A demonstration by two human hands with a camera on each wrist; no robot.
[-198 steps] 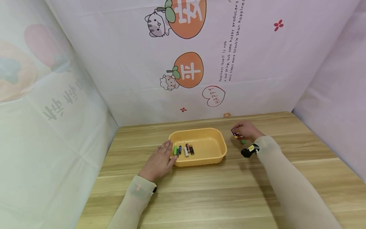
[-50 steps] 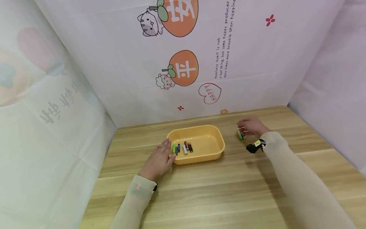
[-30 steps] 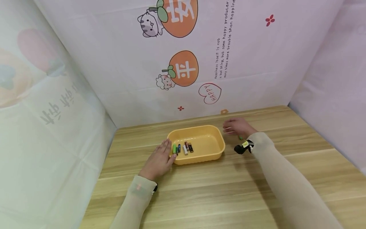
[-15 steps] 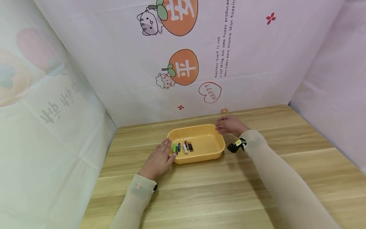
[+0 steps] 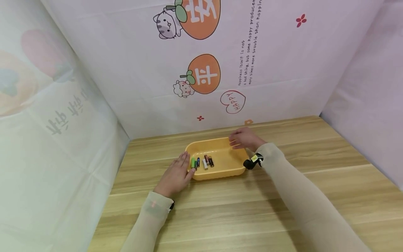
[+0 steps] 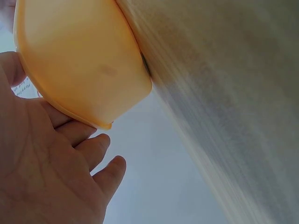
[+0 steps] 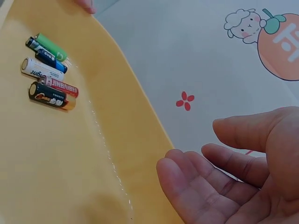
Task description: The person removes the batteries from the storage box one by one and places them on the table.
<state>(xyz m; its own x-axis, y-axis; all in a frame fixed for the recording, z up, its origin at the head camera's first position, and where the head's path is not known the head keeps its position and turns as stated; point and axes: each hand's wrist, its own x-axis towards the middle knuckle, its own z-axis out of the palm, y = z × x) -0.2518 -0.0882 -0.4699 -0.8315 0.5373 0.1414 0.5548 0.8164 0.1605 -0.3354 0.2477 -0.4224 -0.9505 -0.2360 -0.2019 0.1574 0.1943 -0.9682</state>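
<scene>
A yellow plastic tray (image 5: 217, 174) stands on the wooden table. My left hand (image 5: 175, 176) rests on its left end, fingers over the rim and thumb at the front corner. Several batteries lie in the tray's left half: a green battery (image 5: 193, 162), a white battery (image 5: 205, 164), a red battery (image 7: 58, 86), a black-and-orange battery (image 7: 50, 96) and blue ones. My right hand (image 5: 245, 138) hovers at the back right rim, with fingers loosely bent. In the right wrist view nothing lies between its thumb and fingers.
A white printed cloth wall (image 5: 270, 101) rises behind the table, with plain cloth at left and right. A black wrist camera (image 5: 251, 163) hangs from the right sleeve near the tray's right end.
Earlier my right hand held a small purple-and-yellow item right of the tray, then stood over green-and-yellow items there. It has since moved left to the tray's rim. My left hand stays put.
</scene>
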